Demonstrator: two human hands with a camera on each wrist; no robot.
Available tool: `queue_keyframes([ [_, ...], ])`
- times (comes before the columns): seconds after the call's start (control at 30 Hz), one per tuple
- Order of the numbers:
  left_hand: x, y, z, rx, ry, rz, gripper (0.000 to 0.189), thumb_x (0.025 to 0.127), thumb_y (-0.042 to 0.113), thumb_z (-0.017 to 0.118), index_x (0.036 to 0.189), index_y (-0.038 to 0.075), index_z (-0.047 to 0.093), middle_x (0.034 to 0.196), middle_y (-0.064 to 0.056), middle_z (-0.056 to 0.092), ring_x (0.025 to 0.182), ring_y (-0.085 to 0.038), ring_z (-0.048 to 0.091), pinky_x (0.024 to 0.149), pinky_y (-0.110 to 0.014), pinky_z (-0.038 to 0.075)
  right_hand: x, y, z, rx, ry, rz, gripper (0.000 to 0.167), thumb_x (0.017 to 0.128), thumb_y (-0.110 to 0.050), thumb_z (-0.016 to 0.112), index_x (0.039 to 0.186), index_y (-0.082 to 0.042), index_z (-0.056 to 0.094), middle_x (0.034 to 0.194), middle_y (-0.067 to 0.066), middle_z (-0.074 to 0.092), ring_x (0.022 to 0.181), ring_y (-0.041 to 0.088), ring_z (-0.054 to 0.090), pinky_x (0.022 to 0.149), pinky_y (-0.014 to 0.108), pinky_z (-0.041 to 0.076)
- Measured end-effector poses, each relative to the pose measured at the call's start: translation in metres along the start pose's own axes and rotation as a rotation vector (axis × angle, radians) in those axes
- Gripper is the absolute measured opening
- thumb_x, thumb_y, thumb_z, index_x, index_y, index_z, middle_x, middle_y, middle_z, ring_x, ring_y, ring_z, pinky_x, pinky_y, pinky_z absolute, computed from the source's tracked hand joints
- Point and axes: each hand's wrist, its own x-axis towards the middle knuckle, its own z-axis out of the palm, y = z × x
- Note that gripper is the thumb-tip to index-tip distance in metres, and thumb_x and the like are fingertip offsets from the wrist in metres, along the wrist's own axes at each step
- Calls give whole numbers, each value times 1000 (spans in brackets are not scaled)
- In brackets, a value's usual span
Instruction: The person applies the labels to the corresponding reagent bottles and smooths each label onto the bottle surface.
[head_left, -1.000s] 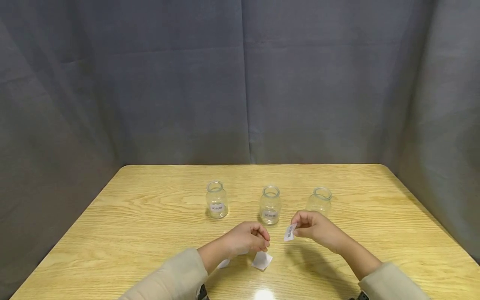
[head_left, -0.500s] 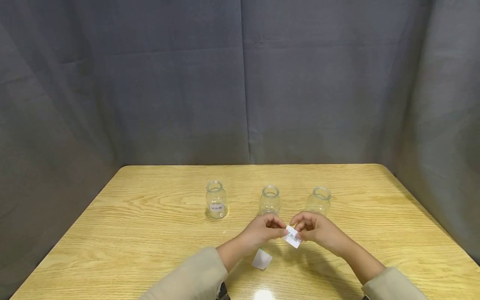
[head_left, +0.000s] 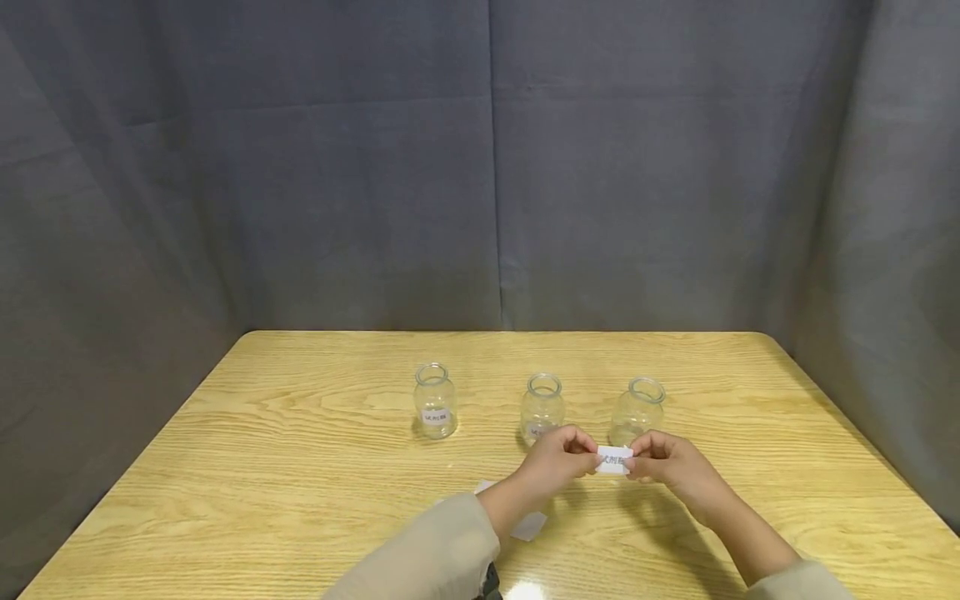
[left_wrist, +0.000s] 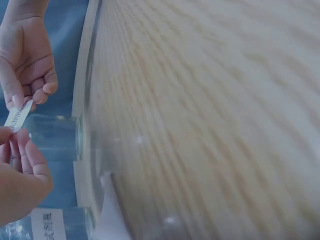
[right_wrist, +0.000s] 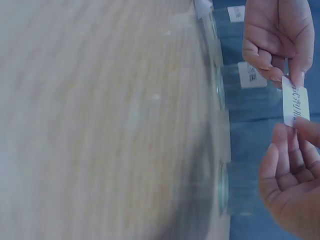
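Note:
A small white label (head_left: 614,459) with dark printed characters is stretched between both hands above the table. My left hand (head_left: 551,462) pinches its left end, and my right hand (head_left: 678,468) pinches the right end. Just behind the hands stands a glass jar (head_left: 637,410) on which I see no label. The middle glass jar (head_left: 542,404) bears a printed label, partly covered by the left hand. Farther left, another glass jar (head_left: 435,400) has a label (head_left: 436,417) low on its front. In the right wrist view the label (right_wrist: 295,102) is held between both hands' fingertips.
A white paper piece (head_left: 530,526) lies on the wooden table (head_left: 300,467) beside the left forearm, with another white piece (head_left: 483,485) partly hidden behind that arm. Grey cloth (head_left: 360,167) hangs around the table's back and sides.
The left hand has moved right from near the papers on the table and taken the label's other end. The label, earlier in the right hand alone, is now level and slightly farther right.

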Motion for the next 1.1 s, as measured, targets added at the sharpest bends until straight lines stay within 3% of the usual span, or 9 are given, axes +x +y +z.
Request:
queue_keyframes([
  [0.27, 15, 1, 21, 89, 69, -40, 4, 81, 6, 58, 80, 3, 56, 69, 1, 52, 65, -16, 52, 52, -18, 39, -1, 14, -12, 1, 99, 48, 26, 82, -16, 57, 92, 7, 50, 85, 7, 56, 79, 21, 55, 70, 32, 45],
  [0.47, 26, 4, 32, 203, 150, -50, 6, 78, 7, 61, 77, 7, 56, 68, 5, 51, 60, -8, 47, 50, -17, 39, 2, 14, -23, -78, 144, 38, 24, 83, -13, 56, 92, 9, 50, 83, 7, 57, 75, 16, 54, 67, 31, 45],
  [0.63, 35, 3, 41, 253, 218, -53, 6, 77, 7, 64, 75, 7, 58, 69, 6, 50, 60, -6, 46, 52, -17, 41, 5, 16, -30, -106, 164, 41, 21, 82, -8, 55, 91, 11, 50, 82, 6, 56, 73, 14, 52, 64, 29, 46],
  [0.87, 43, 3, 49, 317, 310, -48, 7, 74, 8, 67, 70, 8, 60, 74, 4, 41, 65, -7, 40, 54, -17, 36, 10, 18, -34, -168, 185, 67, 21, 82, -9, 56, 90, 11, 52, 79, 6, 55, 71, 16, 51, 61, 28, 46],
  [1.1, 49, 0, 51, 321, 321, -86, 9, 74, 11, 67, 70, 11, 59, 86, 4, 49, 87, -16, 49, 73, -23, 42, 14, 19, -34, -233, 216, 72, 19, 83, -9, 55, 90, 8, 53, 80, 7, 56, 71, 17, 50, 60, 28, 44],
])
